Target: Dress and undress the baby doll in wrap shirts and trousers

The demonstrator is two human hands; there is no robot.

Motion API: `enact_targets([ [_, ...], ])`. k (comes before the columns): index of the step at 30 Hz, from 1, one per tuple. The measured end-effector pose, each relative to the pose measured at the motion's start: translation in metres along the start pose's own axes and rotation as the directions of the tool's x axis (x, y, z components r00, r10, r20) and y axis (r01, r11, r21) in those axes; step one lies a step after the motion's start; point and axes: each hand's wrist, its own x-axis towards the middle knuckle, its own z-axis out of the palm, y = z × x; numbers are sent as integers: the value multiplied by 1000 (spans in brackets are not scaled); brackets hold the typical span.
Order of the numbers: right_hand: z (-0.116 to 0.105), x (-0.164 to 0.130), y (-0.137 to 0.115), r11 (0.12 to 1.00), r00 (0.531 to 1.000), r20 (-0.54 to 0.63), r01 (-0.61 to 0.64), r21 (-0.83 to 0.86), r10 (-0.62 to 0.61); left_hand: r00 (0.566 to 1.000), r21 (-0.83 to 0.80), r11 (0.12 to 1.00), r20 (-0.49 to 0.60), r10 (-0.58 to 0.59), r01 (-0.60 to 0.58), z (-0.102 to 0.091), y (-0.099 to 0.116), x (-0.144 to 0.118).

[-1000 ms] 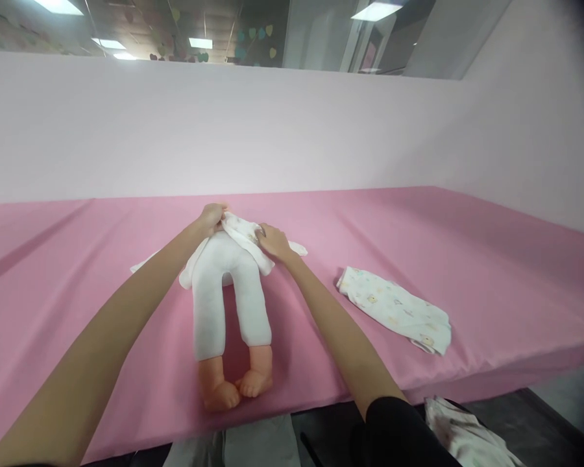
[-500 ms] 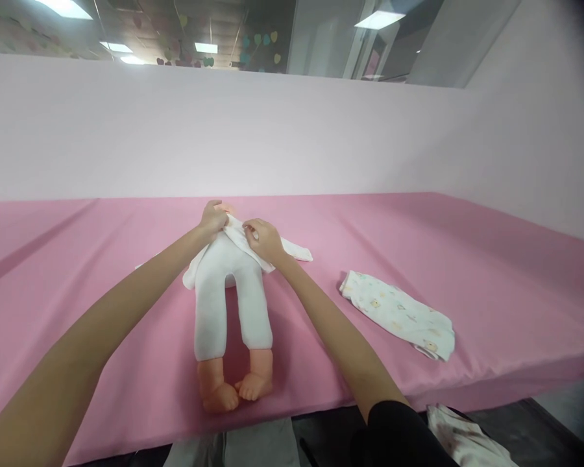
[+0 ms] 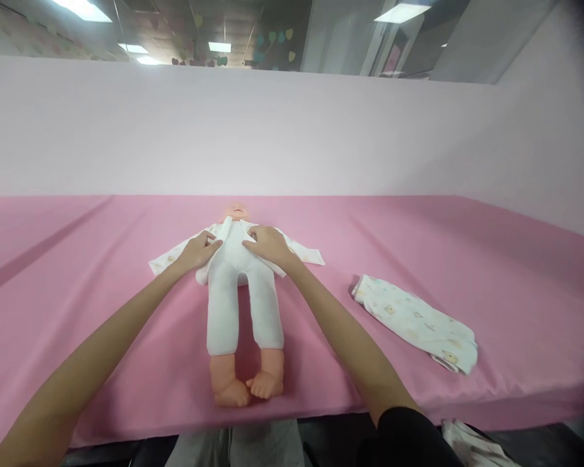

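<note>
A baby doll (image 3: 241, 305) with a white cloth body and bare feet lies on its back on the pink table (image 3: 78, 272), feet toward me. A printed white top (image 3: 168, 258) is spread open under its torso. My left hand (image 3: 198, 251) grips the top's left front panel beside the doll's chest. My right hand (image 3: 267, 244) grips the right front panel, whose sleeve (image 3: 307, 254) lies out to the right. The doll's head (image 3: 236, 211) shows just beyond my hands.
A folded printed garment (image 3: 416, 322) lies on the table to the right of the doll. More cloth (image 3: 472, 444) hangs below the table's front edge at the lower right. A pale pink wall (image 3: 292, 130) runs behind the table.
My hands moved down from the doll's neck and apart to either side of its chest, spreading the top open. The doll's head and the left sleeve have come into view.
</note>
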Motion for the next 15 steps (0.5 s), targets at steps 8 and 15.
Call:
enact_targets([
  [8,7,9,7,757,984,-64,-87,648,168,993,-46,993,-51,105,-108,0,7,-9],
  [15,-4,16,19,157,862,158,-262,952,481,989,-806,574,94,-114,143,-19,14,-8],
])
